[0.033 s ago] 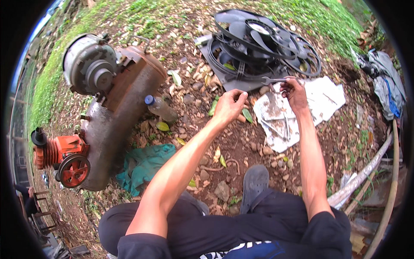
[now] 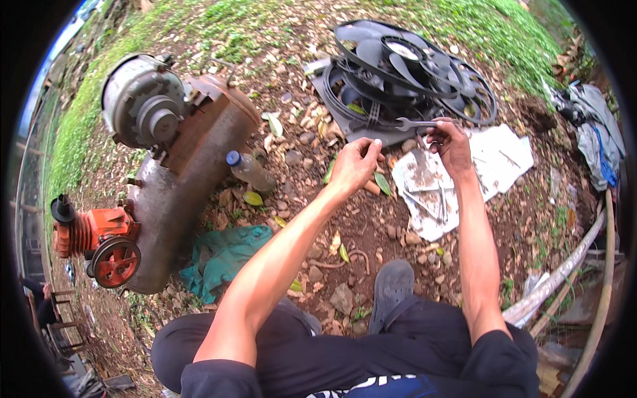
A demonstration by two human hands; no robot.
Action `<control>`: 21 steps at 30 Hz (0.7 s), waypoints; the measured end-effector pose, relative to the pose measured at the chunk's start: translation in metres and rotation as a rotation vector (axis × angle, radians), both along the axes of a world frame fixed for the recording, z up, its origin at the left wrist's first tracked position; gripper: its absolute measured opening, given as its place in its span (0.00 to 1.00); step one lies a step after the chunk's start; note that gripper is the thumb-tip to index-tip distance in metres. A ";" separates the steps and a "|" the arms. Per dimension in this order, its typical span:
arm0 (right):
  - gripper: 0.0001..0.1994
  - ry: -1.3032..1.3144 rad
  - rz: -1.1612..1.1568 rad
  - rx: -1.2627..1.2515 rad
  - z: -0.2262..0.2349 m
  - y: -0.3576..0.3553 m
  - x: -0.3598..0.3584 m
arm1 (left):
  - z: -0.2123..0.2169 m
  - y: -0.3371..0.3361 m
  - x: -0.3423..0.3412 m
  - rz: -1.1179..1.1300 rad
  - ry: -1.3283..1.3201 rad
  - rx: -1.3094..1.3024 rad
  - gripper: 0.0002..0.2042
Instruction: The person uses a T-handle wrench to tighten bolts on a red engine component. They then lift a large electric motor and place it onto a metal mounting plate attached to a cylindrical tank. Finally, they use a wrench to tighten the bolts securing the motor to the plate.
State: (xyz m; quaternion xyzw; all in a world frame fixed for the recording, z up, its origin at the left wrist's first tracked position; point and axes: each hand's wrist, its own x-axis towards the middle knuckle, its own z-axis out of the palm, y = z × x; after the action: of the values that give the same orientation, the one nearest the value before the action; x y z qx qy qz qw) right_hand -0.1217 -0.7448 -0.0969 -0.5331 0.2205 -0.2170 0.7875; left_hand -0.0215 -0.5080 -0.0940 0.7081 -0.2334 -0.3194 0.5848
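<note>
My right hand [image 2: 451, 147] is closed around the end of a metal open-end wrench [image 2: 413, 124], whose jaw points left. The wrench is in front of a stack of black radiator fans [image 2: 398, 73] with round shrouds. Left of it, my left hand [image 2: 355, 164] is closed with thumb and fingertips together; whatever it may hold is too small or hidden to make out. Beneath and beyond my right hand lies a dirty white sheet [image 2: 497, 152] with several metal tools [image 2: 443, 202] on it.
At left stands a rusty compressor tank [image 2: 179, 199] carrying a grey motor [image 2: 147, 106] and an orange pump [image 2: 99, 239]. Beside it are a blue-capped bottle [image 2: 252, 171] and a green cloth [image 2: 222, 259]. Poles [image 2: 564, 272] and a grey tarp [image 2: 590, 132] lie at right.
The wrench and my right hand have shifted very slightly left. My left hand keeps its closed pose, and the whole view has moved a little.
</note>
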 end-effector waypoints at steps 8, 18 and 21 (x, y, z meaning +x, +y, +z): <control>0.13 -0.170 0.384 0.001 0.099 0.099 0.063 | 0.084 0.026 0.021 0.457 -0.265 -0.407 0.13; 0.22 -0.286 1.002 0.289 0.109 0.164 0.102 | 0.129 0.097 0.025 0.683 -0.432 -0.310 0.12; 0.22 -0.315 1.114 0.265 0.114 0.186 0.114 | 0.151 0.121 0.019 0.741 -0.397 -0.252 0.14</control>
State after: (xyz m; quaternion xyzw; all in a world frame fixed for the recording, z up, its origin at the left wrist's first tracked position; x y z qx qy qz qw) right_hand -0.0072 -0.5590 0.0173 -0.4269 -0.1869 0.1819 0.8659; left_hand -0.0026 -0.3874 0.0569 0.7150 -0.1087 0.0852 0.6854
